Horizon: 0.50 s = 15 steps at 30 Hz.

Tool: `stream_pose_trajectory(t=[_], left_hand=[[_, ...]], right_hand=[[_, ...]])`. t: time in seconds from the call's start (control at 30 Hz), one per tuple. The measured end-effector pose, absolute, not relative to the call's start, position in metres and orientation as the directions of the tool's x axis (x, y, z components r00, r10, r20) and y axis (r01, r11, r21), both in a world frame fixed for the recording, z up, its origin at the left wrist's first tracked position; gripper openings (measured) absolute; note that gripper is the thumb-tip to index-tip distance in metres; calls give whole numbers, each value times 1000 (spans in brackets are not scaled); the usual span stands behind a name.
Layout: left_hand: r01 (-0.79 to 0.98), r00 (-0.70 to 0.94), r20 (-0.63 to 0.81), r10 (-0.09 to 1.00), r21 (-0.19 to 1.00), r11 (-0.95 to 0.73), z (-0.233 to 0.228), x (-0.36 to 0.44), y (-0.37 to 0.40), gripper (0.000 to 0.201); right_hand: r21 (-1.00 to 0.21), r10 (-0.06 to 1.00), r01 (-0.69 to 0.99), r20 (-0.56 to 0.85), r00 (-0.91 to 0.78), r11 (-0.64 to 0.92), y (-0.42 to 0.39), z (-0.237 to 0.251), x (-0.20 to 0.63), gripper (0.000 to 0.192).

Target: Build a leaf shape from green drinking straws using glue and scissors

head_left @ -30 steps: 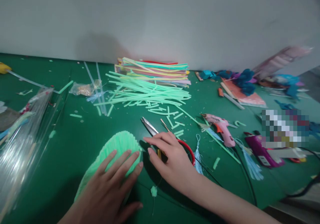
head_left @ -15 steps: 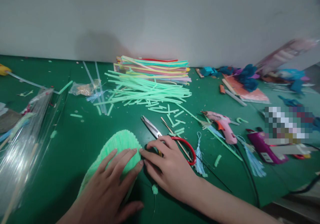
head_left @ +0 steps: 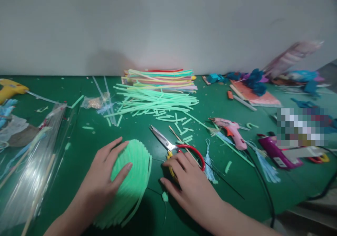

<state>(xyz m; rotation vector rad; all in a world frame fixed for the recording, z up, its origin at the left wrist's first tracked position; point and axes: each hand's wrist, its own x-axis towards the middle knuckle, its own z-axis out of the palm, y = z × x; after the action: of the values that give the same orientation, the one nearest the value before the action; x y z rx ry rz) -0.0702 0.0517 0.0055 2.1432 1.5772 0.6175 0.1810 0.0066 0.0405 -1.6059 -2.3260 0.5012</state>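
A mint-green fuzzy panel of pipe cleaners [head_left: 133, 180], laid side by side in a rounded leaf-like shape, tilts up in front of me. My left hand [head_left: 110, 169] grips its left side, thumb across the ribbed face and fingers at the upper left edge. One strand along the right edge stands slightly apart from the rest. My right hand [head_left: 188, 180] hovers over or rests on the handles of the scissors [head_left: 168, 144], thumb and fingers apart with nothing pinched between them. A thin dark thread with a small green tuft [head_left: 165, 196] lies beside the right thumb.
Loose green pipe cleaners [head_left: 158, 97] lie behind, with cut bits before them. A pink glue gun [head_left: 234, 132], blue tassels [head_left: 209, 162] and a purple box [head_left: 279, 152] are at right. Clear plastic wrap [head_left: 39, 159] and a yellow glue gun [head_left: 12, 90] are at left.
The left hand, flat over the panel before, now grips its left side, and the panel is tilted to show more of its face. My right hand has moved off the panel's edge, rightward.
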Motion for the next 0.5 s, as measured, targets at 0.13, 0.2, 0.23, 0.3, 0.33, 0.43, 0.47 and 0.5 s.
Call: stream_pose_trajectory(t=[0.13, 0.2, 0.23, 0.3, 0.33, 0.43, 0.47, 0.5], left_hand=[[529, 70, -71, 995, 849, 23, 19, -69, 53, 58], [324, -16, -207, 978, 924, 201, 29, -70, 54, 60], [234, -38, -269, 962, 934, 270, 34, -70, 55, 60], [126, -23, -346, 938, 930, 346, 41, -71, 55, 61], [111, 17, -371, 928, 924, 367, 44, -71, 54, 63], [171, 127, -454, 882, 886, 431, 47, -70, 51, 68], [191, 135, -493, 860, 864, 465, 47, -70, 49, 66], [198, 127, -528, 839, 843, 501, 48, -69, 47, 62]], right_hand=[[-468, 927, 817, 13, -375, 337, 30, 33, 173, 16], [-494, 932, 804, 33, -362, 330, 38, 29, 169, 13], [-522, 934, 788, 54, -353, 328, 42, 28, 168, 15], [-610, 934, 720, 99, -344, 330, 46, 31, 165, 21], [-663, 933, 674, 112, -341, 326, 48, 34, 163, 22], [-796, 944, 560, 41, -328, 229, 56, 54, 159, 19], [-826, 943, 535, -16, -333, 175, 60, 62, 159, 18], [-856, 931, 503, -80, -355, 118, 63, 69, 159, 18]])
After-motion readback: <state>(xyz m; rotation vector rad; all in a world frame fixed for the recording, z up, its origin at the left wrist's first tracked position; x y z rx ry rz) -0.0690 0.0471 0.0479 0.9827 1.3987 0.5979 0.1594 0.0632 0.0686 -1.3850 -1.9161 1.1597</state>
